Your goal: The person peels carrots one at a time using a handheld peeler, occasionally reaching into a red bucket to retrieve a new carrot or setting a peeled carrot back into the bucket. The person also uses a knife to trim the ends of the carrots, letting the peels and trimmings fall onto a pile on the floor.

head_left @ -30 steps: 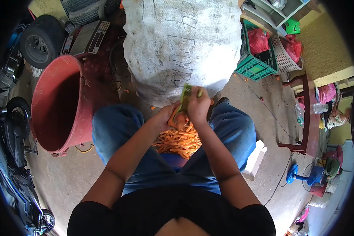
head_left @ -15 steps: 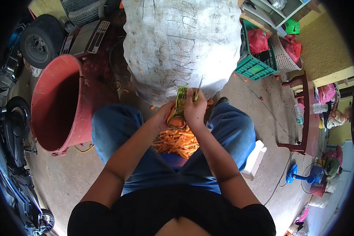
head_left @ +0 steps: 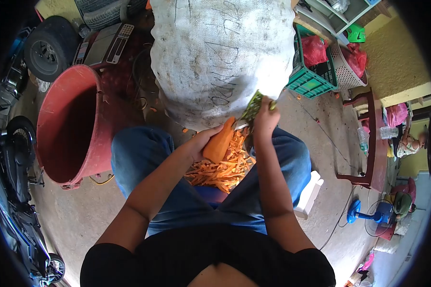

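Observation:
My left hand is wrapped around a peeled orange carrot, thick at the near end and tapering away from me. In my right hand I grip a green slotted grater, tilted up to the right; a yellow-green handle end pokes out beside my fingers. The grater's lower end is close to the carrot's narrow tip. Below both hands, between my knees, orange carrot strips are heaped in a blue container, mostly hidden under them.
A large stuffed white sack stands right in front of me. To the left is a big red tub. A green crate and a white perforated basket sit at front right, near a dark red wooden piece of furniture. Orange scraps dot the floor.
My right hand has moved right and away from the left with the grater, which overlapped the carrot before. The carrot now shows whole, pointing forward in my left hand.

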`<move>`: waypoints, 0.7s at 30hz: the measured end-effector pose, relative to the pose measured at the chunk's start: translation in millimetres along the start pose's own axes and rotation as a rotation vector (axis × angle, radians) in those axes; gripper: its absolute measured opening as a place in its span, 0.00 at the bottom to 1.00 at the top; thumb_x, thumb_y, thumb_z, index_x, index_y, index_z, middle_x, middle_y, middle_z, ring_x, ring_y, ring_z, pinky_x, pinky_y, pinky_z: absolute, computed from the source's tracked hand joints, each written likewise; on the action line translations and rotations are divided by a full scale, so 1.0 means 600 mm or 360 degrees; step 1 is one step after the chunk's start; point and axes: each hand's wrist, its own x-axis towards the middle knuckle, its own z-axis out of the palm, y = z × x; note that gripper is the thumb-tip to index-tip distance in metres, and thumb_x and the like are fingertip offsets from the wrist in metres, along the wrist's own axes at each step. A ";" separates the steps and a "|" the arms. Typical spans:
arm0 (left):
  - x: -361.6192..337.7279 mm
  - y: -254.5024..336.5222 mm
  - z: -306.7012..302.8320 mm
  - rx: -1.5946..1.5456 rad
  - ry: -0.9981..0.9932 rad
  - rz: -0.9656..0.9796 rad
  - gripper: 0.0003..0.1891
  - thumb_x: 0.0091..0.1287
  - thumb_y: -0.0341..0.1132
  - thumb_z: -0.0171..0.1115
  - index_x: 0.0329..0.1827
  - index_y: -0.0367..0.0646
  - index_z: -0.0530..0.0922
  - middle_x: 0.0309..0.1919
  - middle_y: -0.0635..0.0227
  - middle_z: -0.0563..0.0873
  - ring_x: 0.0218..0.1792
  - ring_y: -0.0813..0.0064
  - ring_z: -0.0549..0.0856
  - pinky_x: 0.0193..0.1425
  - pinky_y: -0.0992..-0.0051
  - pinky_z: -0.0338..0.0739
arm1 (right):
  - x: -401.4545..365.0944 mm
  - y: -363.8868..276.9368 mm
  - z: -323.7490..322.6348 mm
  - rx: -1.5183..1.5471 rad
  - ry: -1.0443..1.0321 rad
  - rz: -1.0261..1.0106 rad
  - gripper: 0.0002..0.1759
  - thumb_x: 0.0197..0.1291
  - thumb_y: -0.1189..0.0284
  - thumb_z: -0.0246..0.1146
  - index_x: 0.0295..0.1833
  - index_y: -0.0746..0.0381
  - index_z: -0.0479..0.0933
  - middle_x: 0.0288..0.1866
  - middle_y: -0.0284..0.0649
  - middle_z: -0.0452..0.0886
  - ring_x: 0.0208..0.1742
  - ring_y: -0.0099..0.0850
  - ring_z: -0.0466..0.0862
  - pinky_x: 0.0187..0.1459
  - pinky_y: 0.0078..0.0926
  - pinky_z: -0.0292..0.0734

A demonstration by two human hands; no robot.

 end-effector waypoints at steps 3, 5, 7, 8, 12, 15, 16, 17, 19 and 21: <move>0.016 -0.001 -0.012 -0.0109 -0.0140 0.0086 0.22 0.62 0.51 0.43 0.45 0.39 0.68 0.33 0.61 0.78 0.32 0.69 0.80 0.35 0.69 0.77 | -0.072 -0.044 0.013 0.0162 -0.0334 0.0061 0.12 0.57 0.69 0.51 0.28 0.69 0.71 0.21 0.44 0.74 0.21 0.29 0.73 0.25 0.27 0.67; 0.022 -0.002 -0.007 -0.0443 -0.0010 0.0162 0.21 0.63 0.50 0.42 0.44 0.39 0.68 0.33 0.62 0.78 0.33 0.68 0.80 0.35 0.68 0.76 | -0.103 -0.048 0.020 -0.0006 -0.0376 -0.0267 0.12 0.56 0.70 0.52 0.28 0.68 0.70 0.19 0.47 0.72 0.21 0.35 0.74 0.25 0.30 0.67; 0.023 -0.009 -0.015 -0.0319 0.0021 0.0173 0.21 0.63 0.49 0.41 0.44 0.39 0.69 0.35 0.61 0.78 0.34 0.68 0.80 0.36 0.69 0.76 | -0.106 -0.057 0.022 -0.0064 -0.0401 -0.0308 0.11 0.56 0.70 0.52 0.27 0.68 0.70 0.18 0.48 0.72 0.21 0.36 0.74 0.25 0.30 0.67; 0.021 -0.012 -0.018 -0.0191 0.0049 0.0177 0.21 0.64 0.48 0.41 0.44 0.38 0.69 0.36 0.61 0.78 0.34 0.68 0.80 0.37 0.70 0.76 | -0.095 -0.041 0.026 -0.0101 -0.0316 -0.0393 0.11 0.55 0.71 0.53 0.27 0.68 0.70 0.18 0.48 0.72 0.20 0.36 0.73 0.24 0.31 0.66; -0.001 -0.011 -0.015 0.0171 -0.0374 0.0070 0.21 0.64 0.47 0.42 0.46 0.37 0.69 0.37 0.60 0.77 0.35 0.69 0.79 0.38 0.70 0.76 | 0.030 0.027 0.014 -0.0227 0.0201 0.0101 0.13 0.55 0.70 0.52 0.24 0.69 0.70 0.15 0.47 0.72 0.16 0.34 0.71 0.21 0.31 0.65; -0.031 -0.009 0.018 0.0353 -0.0099 -0.0005 0.22 0.63 0.45 0.46 0.51 0.35 0.66 0.35 0.61 0.77 0.33 0.72 0.79 0.36 0.72 0.76 | 0.076 0.063 -0.013 -0.0266 0.0398 0.0127 0.15 0.55 0.68 0.53 0.24 0.71 0.70 0.14 0.46 0.71 0.16 0.33 0.70 0.21 0.32 0.64; -0.029 -0.006 0.015 0.0354 -0.0102 -0.0006 0.22 0.63 0.45 0.46 0.51 0.35 0.66 0.35 0.61 0.77 0.33 0.72 0.79 0.36 0.72 0.76 | 0.079 0.068 -0.018 -0.0235 0.0413 0.0161 0.16 0.55 0.68 0.53 0.24 0.71 0.70 0.14 0.46 0.70 0.15 0.33 0.70 0.21 0.32 0.64; -0.025 0.000 0.010 0.0351 -0.0066 0.0028 0.21 0.62 0.45 0.47 0.51 0.36 0.66 0.35 0.62 0.77 0.33 0.73 0.79 0.36 0.73 0.76 | 0.073 0.054 -0.021 -0.0237 0.0413 0.0158 0.16 0.55 0.68 0.53 0.24 0.71 0.70 0.14 0.46 0.70 0.15 0.33 0.70 0.21 0.32 0.64; -0.017 0.009 0.000 0.0338 -0.0024 0.0068 0.21 0.62 0.44 0.48 0.51 0.36 0.65 0.35 0.62 0.77 0.34 0.73 0.79 0.37 0.73 0.76 | 0.043 0.020 -0.023 -0.0289 0.0067 0.0031 0.15 0.54 0.67 0.53 0.24 0.70 0.70 0.16 0.49 0.72 0.17 0.39 0.72 0.22 0.34 0.65; -0.008 0.017 -0.014 0.0419 0.0080 0.0280 0.21 0.61 0.42 0.50 0.52 0.38 0.63 0.35 0.62 0.76 0.33 0.73 0.78 0.36 0.73 0.76 | 0.016 -0.003 -0.030 -0.0444 -0.0228 -0.0166 0.14 0.53 0.67 0.54 0.25 0.69 0.71 0.17 0.50 0.72 0.19 0.43 0.73 0.24 0.36 0.66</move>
